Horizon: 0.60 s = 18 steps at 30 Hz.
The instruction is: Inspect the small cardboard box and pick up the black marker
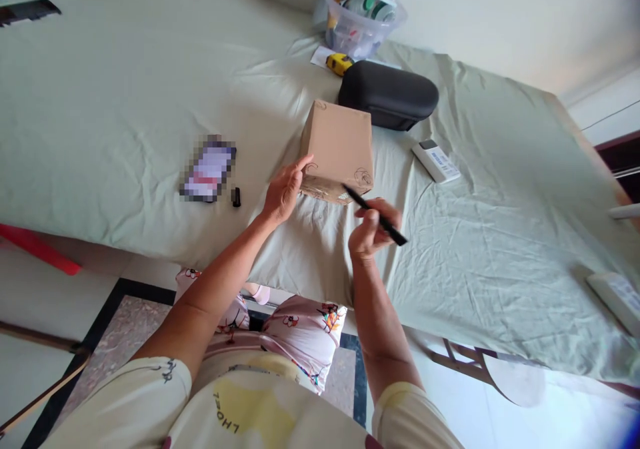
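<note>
A brown cardboard box (339,147) with small drawn swirls at its corners sits on the pale green sheet. My left hand (283,189) rests against the box's near left edge, fingers together and touching it. My right hand (373,229) pinches a black pen (375,214), whose tip points at the box's near right corner. The pen's black cap (236,197) lies on the sheet to the left, beside a phone (208,172).
A black hard case (388,94) lies behind the box, with a yellow tape measure (339,63) and a clear plastic tub (361,23) further back. White remotes (436,161) (616,298) lie to the right. The bed edge (150,252) runs near my knees.
</note>
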Available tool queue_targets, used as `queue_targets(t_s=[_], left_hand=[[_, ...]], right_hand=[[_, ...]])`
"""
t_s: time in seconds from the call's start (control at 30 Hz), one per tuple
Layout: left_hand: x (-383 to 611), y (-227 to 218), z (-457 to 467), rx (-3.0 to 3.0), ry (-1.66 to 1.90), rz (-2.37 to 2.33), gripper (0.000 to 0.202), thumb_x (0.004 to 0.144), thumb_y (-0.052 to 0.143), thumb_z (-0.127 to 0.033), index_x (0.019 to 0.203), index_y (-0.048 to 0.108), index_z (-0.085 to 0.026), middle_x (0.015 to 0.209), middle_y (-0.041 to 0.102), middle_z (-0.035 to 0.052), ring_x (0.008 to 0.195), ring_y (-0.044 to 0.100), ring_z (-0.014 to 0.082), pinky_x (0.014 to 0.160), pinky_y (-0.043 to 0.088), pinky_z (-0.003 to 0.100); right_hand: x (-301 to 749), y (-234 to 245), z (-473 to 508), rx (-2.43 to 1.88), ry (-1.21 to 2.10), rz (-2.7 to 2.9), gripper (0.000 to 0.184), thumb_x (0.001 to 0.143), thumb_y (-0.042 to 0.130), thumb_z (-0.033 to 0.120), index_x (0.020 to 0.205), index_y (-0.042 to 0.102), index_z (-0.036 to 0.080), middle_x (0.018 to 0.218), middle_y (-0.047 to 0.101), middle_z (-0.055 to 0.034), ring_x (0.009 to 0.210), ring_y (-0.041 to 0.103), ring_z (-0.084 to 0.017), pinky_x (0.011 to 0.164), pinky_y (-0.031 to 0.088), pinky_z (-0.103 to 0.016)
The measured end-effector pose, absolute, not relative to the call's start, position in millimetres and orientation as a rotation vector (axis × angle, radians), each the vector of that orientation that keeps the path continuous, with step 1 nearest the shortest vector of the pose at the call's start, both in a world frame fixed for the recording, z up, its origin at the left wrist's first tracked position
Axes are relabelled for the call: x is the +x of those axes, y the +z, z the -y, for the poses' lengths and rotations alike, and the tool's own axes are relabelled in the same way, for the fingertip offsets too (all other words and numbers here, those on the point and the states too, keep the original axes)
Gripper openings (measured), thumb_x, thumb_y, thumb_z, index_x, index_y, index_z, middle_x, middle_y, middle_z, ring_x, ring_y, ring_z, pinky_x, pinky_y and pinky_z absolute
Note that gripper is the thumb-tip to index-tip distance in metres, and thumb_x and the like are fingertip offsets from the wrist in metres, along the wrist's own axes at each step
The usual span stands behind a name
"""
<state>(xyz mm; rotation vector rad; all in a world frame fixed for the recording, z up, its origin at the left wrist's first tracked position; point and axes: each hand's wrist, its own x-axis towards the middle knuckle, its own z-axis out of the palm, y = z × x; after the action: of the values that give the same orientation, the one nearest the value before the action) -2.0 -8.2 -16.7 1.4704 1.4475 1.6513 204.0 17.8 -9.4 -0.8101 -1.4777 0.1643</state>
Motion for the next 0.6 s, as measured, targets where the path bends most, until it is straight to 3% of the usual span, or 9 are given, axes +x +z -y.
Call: queue_targets(t_s=[0.1,0.17,0.4,0.5,0.6], left_hand=[[-3.9,-22.4,5.8,1.398,1.697,-1.535,0.099,0.099,0.02,-0.094,0.164,0.052,-0.026,0.165,0.063,0.0151,0.149,0.065,0.0301,0.131,0.05,0.049],[-7.5,-25.5,3.9,1.344,1.726,-1.629,0.095,0.102,0.017,-0.09,0.165,0.049,-0.026,0.165,0.062,0.0154,0.148,0.066,0.0287,0.129,0.051,0.047],[-18.8,-21.0,8.0,1.425,1.806,-1.917,0.086,0.102,0.028,-0.09,0.147,0.059,-0.024,0.131,0.076,0.0164,0.118,0.075,0.0265,0.104,0.062,0.041],[-26.0,-13.4,33.5,1.51,1.78,-1.992,0.067,0.108,0.038,-0.076,0.146,0.059,-0.024,0.13,0.076,0.0148,0.119,0.074,0.0254,0.106,0.06,0.041],[-45.9,-5.9,71.2,1.48,1.715,-2.226,0.047,0.11,0.046,-0.051,0.144,0.059,-0.021,0.13,0.076,0.0135,0.123,0.073,0.0248,0.111,0.059,0.041]], right_hand=[[223.7,-9.4,-38.9,-1.061,-0.011,1.216,0.042,0.106,0.032,0.06,0.11,0.059,0.028,0.095,0.058,-0.0052,0.076,0.065,-0.022,0.082,0.061,-0.049],[239.5,-14.0,-55.1,-1.164,-0.008,1.233,0.042,0.103,0.039,0.06,0.117,0.061,0.027,0.106,0.062,-0.0087,0.097,0.07,-0.027,0.095,0.062,-0.053],[258.7,-46.3,-87.4,-1.652,0.243,1.664,0.055,0.087,0.065,0.051,0.134,0.07,0.023,0.123,0.068,-0.0139,0.121,0.064,-0.034,0.112,0.051,-0.064],[252.8,-49.6,-88.3,-1.786,0.211,1.73,0.054,0.086,0.067,0.05,0.135,0.073,0.027,0.127,0.069,-0.0144,0.124,0.061,-0.036,0.112,0.047,-0.067],[249.0,-49.0,-87.3,-1.793,0.172,1.769,0.054,0.086,0.067,0.051,0.134,0.074,0.028,0.13,0.068,-0.0146,0.123,0.058,-0.036,0.111,0.047,-0.065]])
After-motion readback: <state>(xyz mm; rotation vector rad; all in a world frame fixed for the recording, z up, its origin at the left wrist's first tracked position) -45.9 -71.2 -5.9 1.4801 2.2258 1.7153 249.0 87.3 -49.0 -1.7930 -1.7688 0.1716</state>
